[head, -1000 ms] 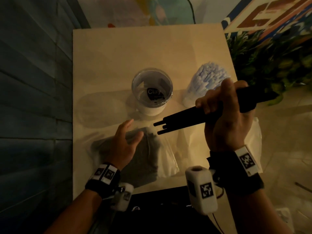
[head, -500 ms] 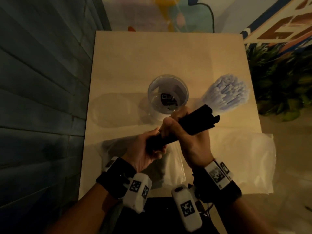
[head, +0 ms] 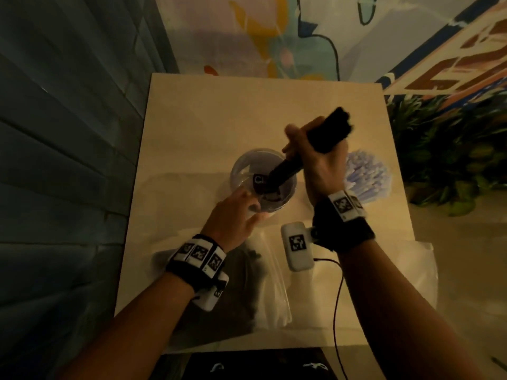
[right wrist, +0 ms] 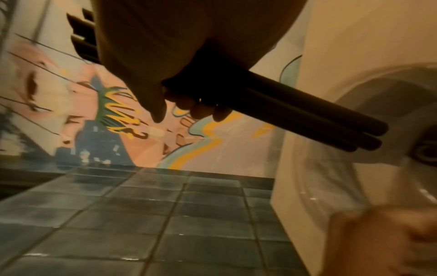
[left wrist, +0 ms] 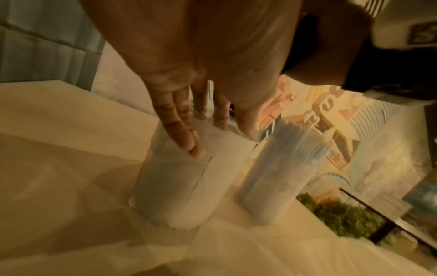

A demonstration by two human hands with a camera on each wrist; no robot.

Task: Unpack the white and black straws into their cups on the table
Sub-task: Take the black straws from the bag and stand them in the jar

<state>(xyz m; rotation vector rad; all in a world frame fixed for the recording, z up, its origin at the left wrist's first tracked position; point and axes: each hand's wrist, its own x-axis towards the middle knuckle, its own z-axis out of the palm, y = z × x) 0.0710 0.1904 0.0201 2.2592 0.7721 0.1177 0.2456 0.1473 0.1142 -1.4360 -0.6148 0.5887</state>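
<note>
1. My right hand (head: 315, 157) is wrapped tight round a bundle of black straws (head: 290, 167). The bundle is tilted, with its lower ends already past the rim of the clear cup (head: 241, 163) and its upper ends sticking out above my fist.
2. My left hand (head: 233, 215) steadies that cup from the near side, fingers (left wrist: 184, 138) laid fairly straight along the wall and touching it rather than clutching. I want that touch firm, since the cup looks light and would likely tip if the bundle pushes sideways.
3. To do this well, I should bring the bundle closer to upright before letting go, so the ends meet the bottom together and don't lever against the rim.
4. I'd loosen my right hand bit by bit and let the straws slide down through it (a sudden drop could bounce some out).
5. The white straws (head: 365, 174) already stand in their own cup just beside this one, on the right. My right wrist passes near them, so I should lift straight up when I pull away.
6. More black straws seem to lie in the bag (head: 247, 292) on the worktop (head: 192, 119) near me, though it is too dim to be sure.
</note>
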